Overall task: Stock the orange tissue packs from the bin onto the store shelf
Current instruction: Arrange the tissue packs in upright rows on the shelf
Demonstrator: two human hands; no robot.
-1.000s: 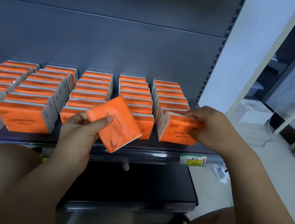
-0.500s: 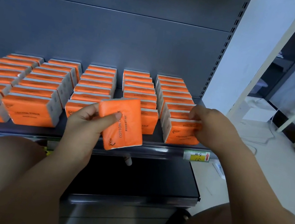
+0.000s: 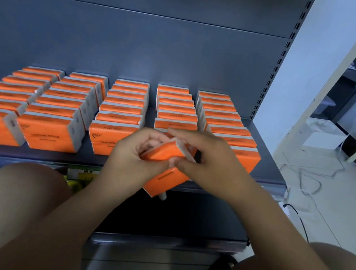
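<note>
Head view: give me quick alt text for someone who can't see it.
Both hands, left hand and right hand, hold one orange tissue pack together just in front of the grey store shelf. Five rows of orange packs already stand on the shelf, running front to back.

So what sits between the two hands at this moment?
In the head view, one orange tissue pack sits tilted between the left hand and right hand, both gripping it, at the shelf front edge.
</note>
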